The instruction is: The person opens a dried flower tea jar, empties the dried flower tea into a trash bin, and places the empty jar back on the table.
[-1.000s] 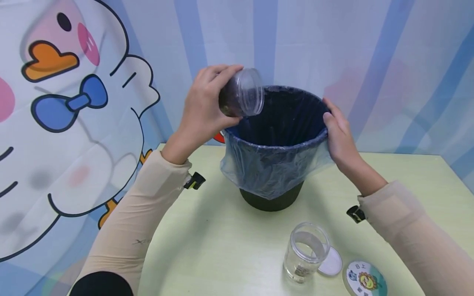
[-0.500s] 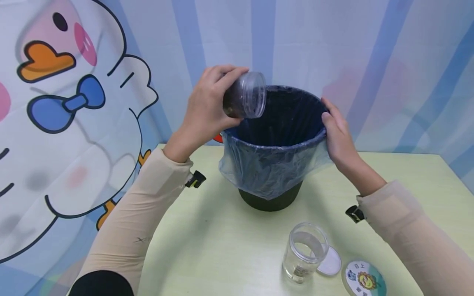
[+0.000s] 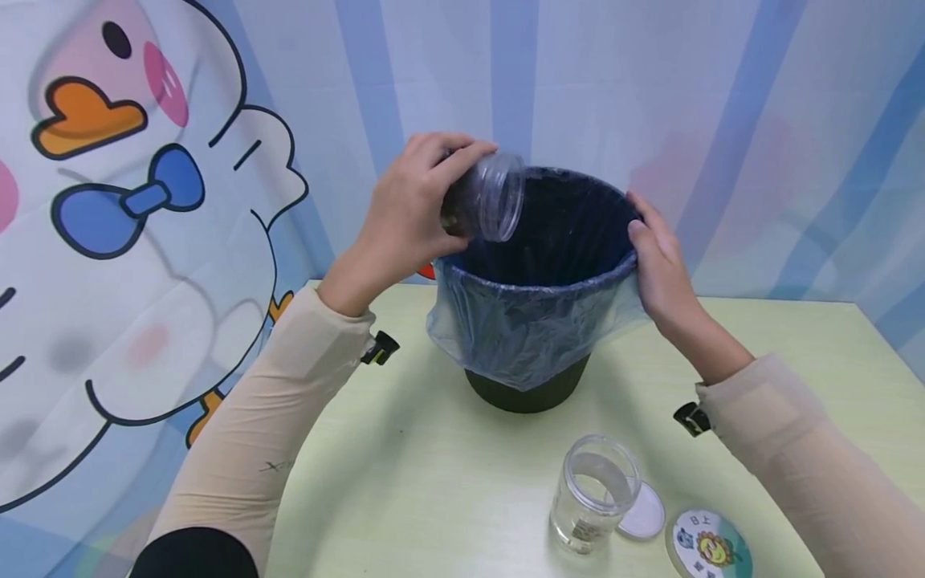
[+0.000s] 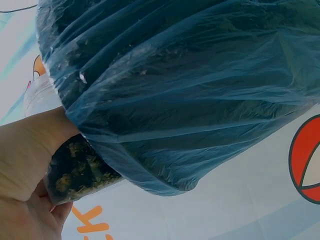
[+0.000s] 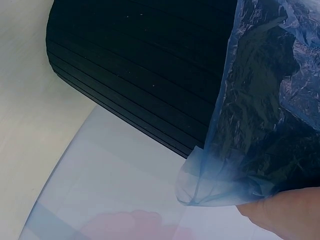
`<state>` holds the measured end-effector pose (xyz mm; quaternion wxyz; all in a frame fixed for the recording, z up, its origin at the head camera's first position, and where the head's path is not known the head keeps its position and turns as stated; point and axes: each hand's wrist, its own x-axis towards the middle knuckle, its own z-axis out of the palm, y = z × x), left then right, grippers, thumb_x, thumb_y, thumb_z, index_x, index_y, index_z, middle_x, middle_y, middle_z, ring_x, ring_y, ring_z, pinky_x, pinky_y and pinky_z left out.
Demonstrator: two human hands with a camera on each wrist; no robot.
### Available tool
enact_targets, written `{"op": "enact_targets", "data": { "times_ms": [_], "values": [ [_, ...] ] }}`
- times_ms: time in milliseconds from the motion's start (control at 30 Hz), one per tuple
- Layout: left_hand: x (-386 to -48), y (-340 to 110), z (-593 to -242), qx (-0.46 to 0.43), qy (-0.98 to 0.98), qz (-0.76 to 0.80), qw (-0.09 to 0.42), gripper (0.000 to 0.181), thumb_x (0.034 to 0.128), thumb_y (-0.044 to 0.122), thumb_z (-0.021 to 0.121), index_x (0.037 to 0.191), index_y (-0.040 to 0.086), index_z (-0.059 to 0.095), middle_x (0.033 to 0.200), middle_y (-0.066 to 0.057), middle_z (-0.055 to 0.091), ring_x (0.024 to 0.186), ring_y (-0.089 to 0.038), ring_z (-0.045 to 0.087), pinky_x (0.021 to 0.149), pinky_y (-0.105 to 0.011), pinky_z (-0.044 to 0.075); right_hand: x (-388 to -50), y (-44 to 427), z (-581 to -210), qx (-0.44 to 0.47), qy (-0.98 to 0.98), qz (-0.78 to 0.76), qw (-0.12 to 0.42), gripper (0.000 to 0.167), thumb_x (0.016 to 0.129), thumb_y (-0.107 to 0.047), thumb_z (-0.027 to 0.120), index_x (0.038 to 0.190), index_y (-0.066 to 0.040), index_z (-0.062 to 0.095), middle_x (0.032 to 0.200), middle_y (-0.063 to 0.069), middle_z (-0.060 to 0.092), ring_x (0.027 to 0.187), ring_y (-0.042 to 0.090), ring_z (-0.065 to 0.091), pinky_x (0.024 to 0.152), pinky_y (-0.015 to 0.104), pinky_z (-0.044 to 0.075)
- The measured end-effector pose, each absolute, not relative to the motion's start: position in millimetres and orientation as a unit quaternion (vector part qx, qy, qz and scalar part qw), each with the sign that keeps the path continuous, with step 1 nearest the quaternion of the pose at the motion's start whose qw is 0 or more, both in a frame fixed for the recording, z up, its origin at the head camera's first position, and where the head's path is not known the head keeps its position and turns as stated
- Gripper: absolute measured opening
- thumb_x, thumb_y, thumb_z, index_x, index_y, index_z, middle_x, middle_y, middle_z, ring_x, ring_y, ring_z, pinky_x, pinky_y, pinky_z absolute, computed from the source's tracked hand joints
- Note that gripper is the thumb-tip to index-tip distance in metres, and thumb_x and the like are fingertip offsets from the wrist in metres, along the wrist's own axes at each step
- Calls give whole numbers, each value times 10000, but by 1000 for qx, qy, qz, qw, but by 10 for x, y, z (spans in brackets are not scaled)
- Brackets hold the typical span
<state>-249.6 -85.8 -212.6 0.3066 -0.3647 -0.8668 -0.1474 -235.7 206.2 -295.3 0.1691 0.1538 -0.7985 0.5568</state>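
Observation:
My left hand (image 3: 405, 209) grips a clear screw-top jar (image 3: 499, 197) with its fingers and thumb around the body. The jar lies tipped on its side, mouth to the right, over the left rim of a dark bin (image 3: 526, 399). In the left wrist view, dark dried bits with yellowish flecks (image 4: 75, 172) show inside the jar; its mouth is hidden behind the bin. A translucent blue bin liner (image 3: 527, 329) is folded over the rim. On the opposite side, my right hand (image 3: 661, 269) holds the bin's rim through the liner, thumb on top.
An uncapped clear jar (image 3: 588, 506) stands on the pale green table (image 3: 405, 498) near the front. Behind it lies a white disc (image 3: 643, 511), and to the right a round lid with a sunflower picture (image 3: 711, 546). A printed cloth backdrop (image 3: 578, 64) hangs behind.
My left hand has shifted slightly right and down, tipping the jar's mouth further toward the bin's opening. The right hand and the bin have stayed in place.

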Motion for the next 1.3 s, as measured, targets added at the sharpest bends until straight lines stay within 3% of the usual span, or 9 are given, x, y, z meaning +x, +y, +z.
{"op": "enact_targets", "data": {
  "times_ms": [367, 1300],
  "values": [
    [-2508, -850, -2144, -376, -861, -136, 314, 882, 653, 119, 936, 1440, 164, 540, 1404, -100, 500, 1310, -278, 421, 1043, -471, 412, -2358, 2063, -2961, 156, -798, 557, 167, 529, 1082, -216, 246, 1564, 0, 239, 1625, 142, 204, 1496, 287, 131, 1200, 421, 94],
    [-2511, -839, -2155, -404, -851, -100, 319, 861, 675, 86, 916, 1443, 135, 529, 1402, -120, 492, 1321, -303, 415, 1044, -484, 415, -2365, 2074, -2975, 159, -799, 558, 162, 536, 1087, -237, 231, 1574, -16, 216, 1634, 125, 183, 1501, 278, 113, 1202, 428, 85]
  ]
}}
